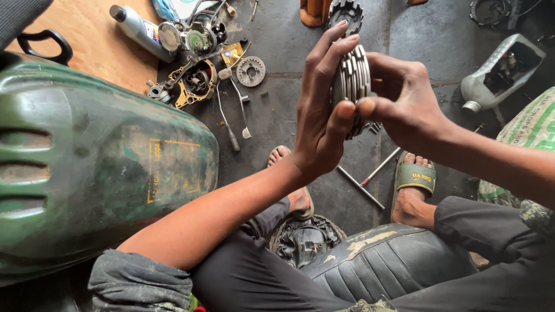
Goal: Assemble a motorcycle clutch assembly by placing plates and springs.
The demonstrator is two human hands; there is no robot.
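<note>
I am pinching a heavy, stiff, oily-looking stack of clutch plates (351,86) by its rim, left hand (321,115) and right hand (404,104) both closed on it, above the floor (277,115).

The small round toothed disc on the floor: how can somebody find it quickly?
Start at the big green tank on the left and look past its upper right edge to the parts heap. The toothed disc lies flat at the heap's right edge, alone, grey, with a ring of holes.

Dull grey metal disc stack (351,81) at upper centre; scuffed matt green tank (87,167) at left; cracked vinyl seat (381,260) below.
</note>
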